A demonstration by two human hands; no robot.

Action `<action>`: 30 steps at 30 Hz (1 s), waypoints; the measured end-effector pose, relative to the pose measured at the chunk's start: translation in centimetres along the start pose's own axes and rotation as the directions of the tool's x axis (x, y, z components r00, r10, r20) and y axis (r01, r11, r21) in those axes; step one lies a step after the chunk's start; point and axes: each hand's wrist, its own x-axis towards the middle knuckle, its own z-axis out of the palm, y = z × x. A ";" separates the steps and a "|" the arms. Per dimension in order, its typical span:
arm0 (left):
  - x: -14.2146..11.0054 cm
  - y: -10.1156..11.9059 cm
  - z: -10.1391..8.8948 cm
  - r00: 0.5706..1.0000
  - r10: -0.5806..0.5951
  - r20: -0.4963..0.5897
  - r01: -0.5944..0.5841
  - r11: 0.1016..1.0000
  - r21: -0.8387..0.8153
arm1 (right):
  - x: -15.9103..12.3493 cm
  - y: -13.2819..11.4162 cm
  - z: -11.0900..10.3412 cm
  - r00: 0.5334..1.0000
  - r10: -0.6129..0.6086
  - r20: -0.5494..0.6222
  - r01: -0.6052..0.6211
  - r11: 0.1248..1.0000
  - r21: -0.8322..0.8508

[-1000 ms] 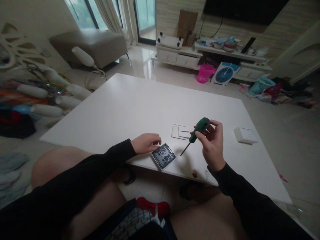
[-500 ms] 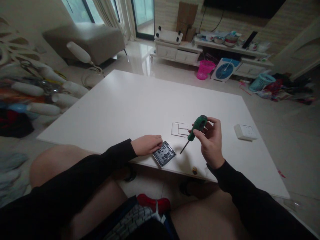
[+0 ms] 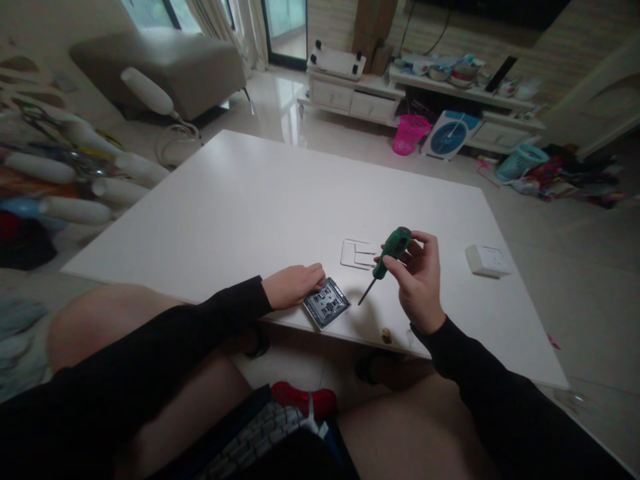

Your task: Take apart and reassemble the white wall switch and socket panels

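Square dark-grey plastic panel (image 3: 327, 305), lying by our white rectangular bench (image 3: 250, 200)'s near edge, our left hand (image 3: 294, 287) at the panel's upper-left side, fingers curled, grip we cannot tell, our right hand (image 3: 421, 283), fingers closed round a green-handled metal screwdriver (image 3: 393, 249).

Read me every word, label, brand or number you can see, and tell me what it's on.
No text can be read.
Screwdriver: no lettering can be made out.
Plate: its details are too small to read.
White box: faint marks, too small to tell whether they are letters.
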 end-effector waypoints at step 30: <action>1.2 -3.6 1.8 0.980 -0.168 -0.108 0.139 0.962 -0.237 | -0.1 -0.1 -0.2 0.999 -0.024 0.040 0.027 0.998 -0.059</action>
